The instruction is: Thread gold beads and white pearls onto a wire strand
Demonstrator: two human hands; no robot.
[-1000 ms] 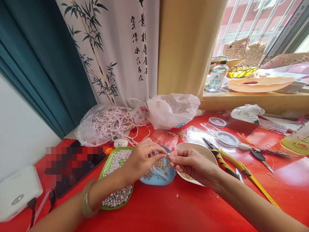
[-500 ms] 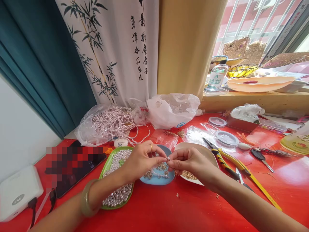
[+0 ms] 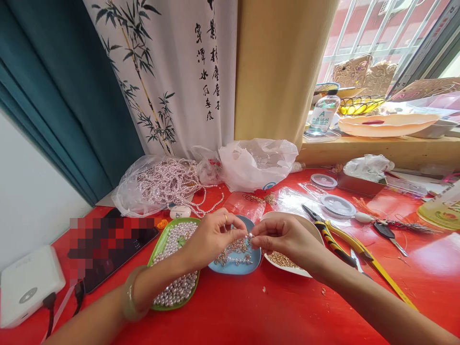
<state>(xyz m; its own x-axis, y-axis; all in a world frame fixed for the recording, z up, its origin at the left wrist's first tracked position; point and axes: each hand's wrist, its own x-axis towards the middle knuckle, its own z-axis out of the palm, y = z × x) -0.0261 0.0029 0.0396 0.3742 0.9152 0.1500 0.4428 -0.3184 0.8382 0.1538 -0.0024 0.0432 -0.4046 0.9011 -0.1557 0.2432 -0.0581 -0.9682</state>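
My left hand (image 3: 210,237) and my right hand (image 3: 285,237) meet fingertip to fingertip above the blue dish (image 3: 235,264), pinching a small pearl bead (image 3: 249,235) between them. The blue dish holds small gold and pearl pieces. Left of it a green tray (image 3: 161,244) is full of loose pearls, and my left wrist lies over it. A white dish (image 3: 289,269) with gold bits sits under my right hand. On my left hand there is a ring, and a pale bangle circles that wrist.
On the red table (image 3: 258,311): a bag of pearl strands (image 3: 163,184), a white plastic bag (image 3: 257,163), yellow-handled pliers (image 3: 334,242), thread spools (image 3: 338,205), a key (image 3: 388,235), a phone (image 3: 115,251) and a white charger box (image 3: 27,285). The window sill carries a bottle and dishes.
Both hands stay pinched together over the blue dish; my fingertips have shifted slightly and the right hand sits a little lower and nearer the dish.
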